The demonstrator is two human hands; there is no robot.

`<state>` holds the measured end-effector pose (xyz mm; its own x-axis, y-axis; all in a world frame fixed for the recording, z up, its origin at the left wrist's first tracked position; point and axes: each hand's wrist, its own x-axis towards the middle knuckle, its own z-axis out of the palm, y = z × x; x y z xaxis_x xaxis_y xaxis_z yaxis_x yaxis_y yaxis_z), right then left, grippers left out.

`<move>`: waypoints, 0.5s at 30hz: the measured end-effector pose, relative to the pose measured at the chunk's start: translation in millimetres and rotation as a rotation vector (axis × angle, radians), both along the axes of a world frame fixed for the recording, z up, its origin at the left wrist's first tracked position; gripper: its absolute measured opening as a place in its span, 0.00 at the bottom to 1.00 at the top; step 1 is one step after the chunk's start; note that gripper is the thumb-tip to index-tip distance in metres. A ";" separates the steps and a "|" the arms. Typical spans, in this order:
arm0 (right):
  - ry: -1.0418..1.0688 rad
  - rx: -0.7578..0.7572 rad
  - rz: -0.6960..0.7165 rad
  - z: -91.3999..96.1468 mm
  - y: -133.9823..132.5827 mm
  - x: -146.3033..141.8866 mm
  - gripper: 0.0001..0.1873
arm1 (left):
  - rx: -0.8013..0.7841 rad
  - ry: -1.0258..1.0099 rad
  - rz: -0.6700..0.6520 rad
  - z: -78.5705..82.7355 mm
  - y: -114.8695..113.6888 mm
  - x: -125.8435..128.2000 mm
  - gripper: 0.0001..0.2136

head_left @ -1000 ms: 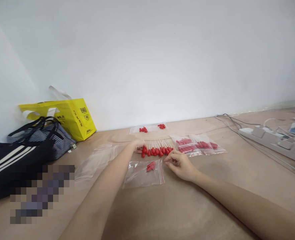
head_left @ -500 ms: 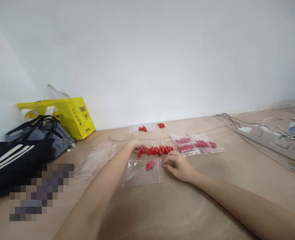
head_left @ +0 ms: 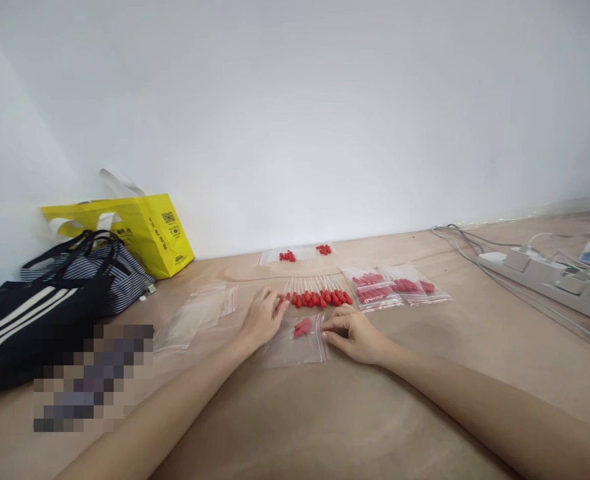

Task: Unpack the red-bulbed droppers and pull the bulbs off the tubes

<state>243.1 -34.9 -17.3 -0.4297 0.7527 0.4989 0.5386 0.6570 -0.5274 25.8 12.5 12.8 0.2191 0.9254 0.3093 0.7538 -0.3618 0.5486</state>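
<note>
A small clear zip bag [head_left: 289, 350] lies on the tan surface with a few red pieces [head_left: 302, 327] inside. My left hand [head_left: 261, 321] rests at the bag's left side, its fingertips closed on a red-tipped stick [head_left: 280, 303] from the left end of the row. My right hand [head_left: 355, 335] is at the bag's right side, fingers pinching its red-lined opening edge. Just beyond both hands a row of red-tipped sticks [head_left: 321, 297] lies side by side.
Two filled zip bags [head_left: 393, 289] lie right of the row, and two more [head_left: 302, 253] by the wall. Empty bags [head_left: 195, 319] lie to the left. A black striped bag [head_left: 49, 307] and a yellow bag [head_left: 145, 230] stand far left. A power strip [head_left: 549, 277] with cables is at right.
My left hand has pulled back from the row's left end toward the small bag, bringing a red-tipped stick. My right hand has shifted slightly down onto the bag's edge.
</note>
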 end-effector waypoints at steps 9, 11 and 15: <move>0.022 0.016 0.055 -2.4 0.0 -10.1 0.15 | -0.061 0.145 -0.335 -16.6 -58.5 -16.5 0.19; 0.034 0.018 0.097 -0.4 -2.3 -11.0 0.19 | -0.088 0.133 -0.338 -16.5 -60.2 -15.2 0.21; 0.022 0.011 0.096 3.1 -5.1 -11.6 0.15 | -0.124 0.126 -0.339 -13.5 -62.7 -13.7 0.22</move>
<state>231.5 -40.0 -14.1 -0.4886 0.7032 0.5164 0.4615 0.7106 -0.5310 12.2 -50.2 -0.7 0.5484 0.8226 0.1506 0.6670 -0.5389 0.5145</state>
